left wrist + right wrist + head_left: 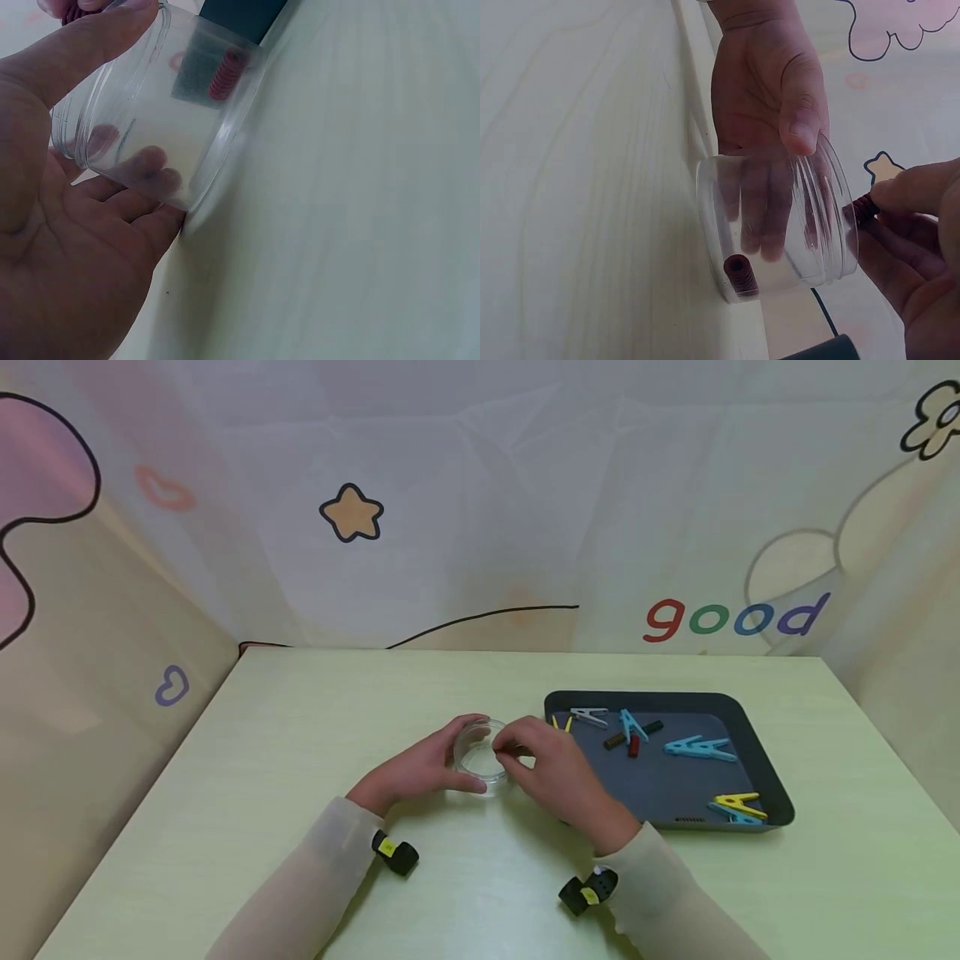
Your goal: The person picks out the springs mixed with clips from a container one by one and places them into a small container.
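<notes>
My left hand (427, 767) grips a clear plastic jar (477, 760), fingers and thumb spread round its sides near the threaded rim. A dark red spring (740, 274) lies inside at the bottom, visible through the wall in both wrist views. At the jar's mouth, my right hand (558, 768) pinches another dark red spring (865, 208) between thumb and fingertips. The right hand partly covers the jar's right edge in the head view.
To the right stands a dark tray (767, 768). It holds blue clothespins (699, 748), a yellow clothespin (738, 802), a grey clothespin (590, 717) and several springs, including a red one (633, 746). A printed cloth (480, 527) hangs behind the table (300, 718).
</notes>
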The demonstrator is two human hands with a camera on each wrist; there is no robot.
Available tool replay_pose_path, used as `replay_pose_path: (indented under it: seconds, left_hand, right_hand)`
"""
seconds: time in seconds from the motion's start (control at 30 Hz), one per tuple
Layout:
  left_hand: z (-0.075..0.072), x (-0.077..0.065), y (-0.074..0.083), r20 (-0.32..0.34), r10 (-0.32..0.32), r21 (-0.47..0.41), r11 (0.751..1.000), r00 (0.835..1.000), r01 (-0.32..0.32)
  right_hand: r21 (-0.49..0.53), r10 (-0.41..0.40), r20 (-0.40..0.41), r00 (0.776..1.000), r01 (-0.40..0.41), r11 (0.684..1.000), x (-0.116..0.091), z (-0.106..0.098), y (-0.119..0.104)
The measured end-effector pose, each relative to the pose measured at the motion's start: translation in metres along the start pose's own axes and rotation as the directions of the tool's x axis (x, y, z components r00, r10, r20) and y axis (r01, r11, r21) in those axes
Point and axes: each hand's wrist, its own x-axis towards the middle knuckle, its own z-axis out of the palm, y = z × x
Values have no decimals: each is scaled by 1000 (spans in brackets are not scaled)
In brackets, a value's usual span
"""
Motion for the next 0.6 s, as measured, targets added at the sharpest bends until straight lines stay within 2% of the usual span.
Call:
replay_pose_path:
  seconds: [0.3,0.6]
  left_hand:
    - [0,-2,2,1,-11,13,1000,1000,11]
    - [0,0,0,-4,-5,16,1000,1000,5]
  right_hand:
    - [1,-27,54,998,27,1000,-1,-3,-1]
    - [17,-35,72,997,34,999,-1,-3,0]
